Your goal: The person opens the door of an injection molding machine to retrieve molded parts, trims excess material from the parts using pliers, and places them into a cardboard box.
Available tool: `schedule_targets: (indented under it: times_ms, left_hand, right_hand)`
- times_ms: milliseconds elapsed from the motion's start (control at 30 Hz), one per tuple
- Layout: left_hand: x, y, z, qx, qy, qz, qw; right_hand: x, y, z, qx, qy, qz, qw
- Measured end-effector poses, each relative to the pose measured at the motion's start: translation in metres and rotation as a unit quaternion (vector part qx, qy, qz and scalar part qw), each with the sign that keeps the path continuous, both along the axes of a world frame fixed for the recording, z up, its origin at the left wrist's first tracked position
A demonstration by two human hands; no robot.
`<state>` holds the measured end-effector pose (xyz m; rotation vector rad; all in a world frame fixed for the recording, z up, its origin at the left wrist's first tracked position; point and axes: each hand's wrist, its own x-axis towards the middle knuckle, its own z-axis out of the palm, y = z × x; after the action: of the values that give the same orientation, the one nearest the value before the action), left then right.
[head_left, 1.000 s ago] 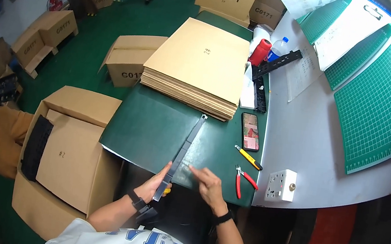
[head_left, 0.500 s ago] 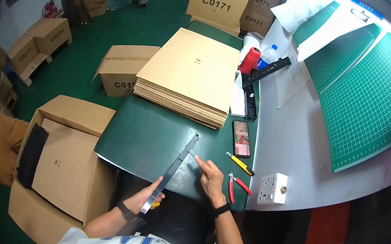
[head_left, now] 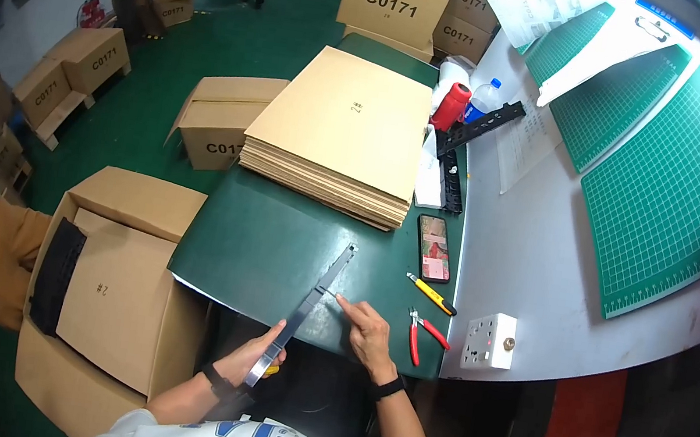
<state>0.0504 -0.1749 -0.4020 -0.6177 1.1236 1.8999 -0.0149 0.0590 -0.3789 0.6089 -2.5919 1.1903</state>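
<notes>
My left hand (head_left: 255, 358) grips the near end of a long grey metal strip (head_left: 307, 306), which slants up and away over the dark green table mat (head_left: 258, 242). Close to the strip's middle, my right hand (head_left: 366, 331) rests on the mat with its forefinger stretched toward the strip, touching a thin pale piece there. What that piece is I cannot make out. Both wrists wear dark bands.
A stack of flat cardboard sheets (head_left: 348, 130) fills the far mat. Right of my hand lie red-handled pliers (head_left: 421, 334), a yellow utility knife (head_left: 431, 294), a phone (head_left: 433, 247) and a white socket block (head_left: 488, 341). Open cardboard boxes (head_left: 108, 275) stand left, green cutting mats (head_left: 663, 189) right.
The strip's near end has slid back toward my body with the left hand. My right hand has stayed by the strip's middle. The camera has moved closer to the table.
</notes>
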Motion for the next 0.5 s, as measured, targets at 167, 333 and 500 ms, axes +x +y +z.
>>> schedule_targets:
  times_ms: [167, 333, 500]
  left_hand:
    - [0.004, -0.003, 0.010, 0.022, 0.023, -0.012, 0.999]
    - [0.019, -0.011, 0.011, 0.004, 0.022, -0.018, 1.000]
    - [0.020, -0.012, 0.008, 0.005, 0.004, -0.018, 1.000]
  right_hand:
    - [-0.013, 0.004, -0.001, 0.016, 0.023, -0.035, 0.999]
    - [-0.032, 0.014, 0.001, 0.045, 0.044, -0.086, 0.994]
    - [-0.006, 0.004, 0.009, -0.015, -0.015, -0.041, 0.999]
